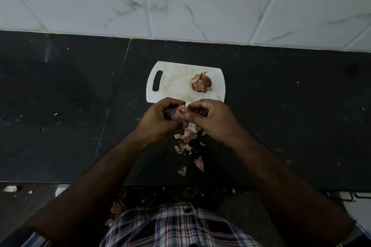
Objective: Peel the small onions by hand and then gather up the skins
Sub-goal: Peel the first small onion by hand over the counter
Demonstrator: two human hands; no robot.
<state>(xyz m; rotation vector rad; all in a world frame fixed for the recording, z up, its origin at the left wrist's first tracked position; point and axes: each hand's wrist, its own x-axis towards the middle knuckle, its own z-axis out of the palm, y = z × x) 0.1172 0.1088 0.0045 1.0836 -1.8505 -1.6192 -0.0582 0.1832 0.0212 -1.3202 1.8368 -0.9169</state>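
Both hands met just in front of the near edge of the white cutting board (170, 78). Left hand (158, 118) had its fingers curled around a small purple onion (177, 116), cradling it from the left, while the right hand (212, 120) curled in from the other side, its fingertips pinching at the papery skin on the onion's top. Both forearms reached forward from the bottom corners, bare to the elbow, above a plaid shirt (176, 224).

No writing or label could be read anywhere.

A second onion (201, 82), unpeeled and with loose brown skin, sat on the right half of the board, well apart from the hands. Torn skins (187, 136) lay scattered on the black stone countertop (70, 106) directly below the hands, trailing toward the counter's front edge. Behind the counter rose a wall of white marble-veined tiles (200, 2). The counter was speckled with small pale flecks.
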